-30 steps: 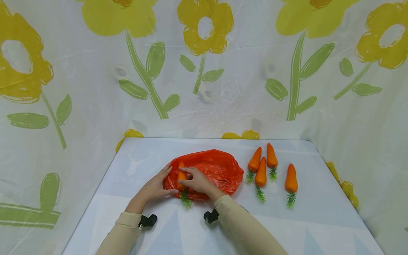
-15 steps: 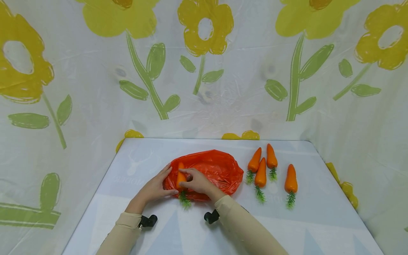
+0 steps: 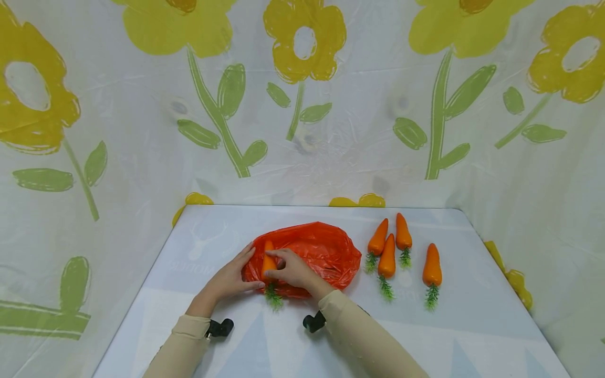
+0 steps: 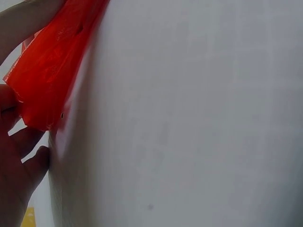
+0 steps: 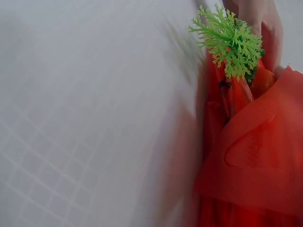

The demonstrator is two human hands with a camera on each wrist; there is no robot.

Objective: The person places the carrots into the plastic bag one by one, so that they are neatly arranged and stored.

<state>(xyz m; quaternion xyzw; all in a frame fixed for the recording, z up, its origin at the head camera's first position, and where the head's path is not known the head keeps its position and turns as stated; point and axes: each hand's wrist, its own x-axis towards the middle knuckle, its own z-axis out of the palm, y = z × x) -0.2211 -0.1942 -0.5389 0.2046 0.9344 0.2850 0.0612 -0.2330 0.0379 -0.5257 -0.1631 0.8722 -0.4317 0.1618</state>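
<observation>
A red plastic bag [image 3: 321, 252] lies spread open on the table, its rim forming a shallow oval. Around its left end my left hand [image 3: 229, 276] holds the rim, thumb at the front and fingers towards the back. In the left wrist view, fingers [image 4: 28, 139] curl at the crinkled red plastic [image 4: 47, 71]. My right hand [image 3: 294, 269] reaches over the bag and pinches a toy carrot [image 3: 268, 262] between thumb and fingers. The carrot lies inside the bag's left part, tip away from me. Its green leaves [image 5: 232, 42] stick out over the front rim.
Right of the bag lie several more toy carrots: a close group [image 3: 386, 257] and a separate carrot [image 3: 432, 265] farther right. A pale table [image 3: 264, 341] carries everything, and a flower-printed curtain [image 3: 350, 131] stands behind it. Black wrist mounts [image 3: 220, 327] sit under both wrists.
Over the last second the carrot in my right hand has shifted slightly left inside the bag, its leaves moving with it. My left hand and the bag have stayed in place.
</observation>
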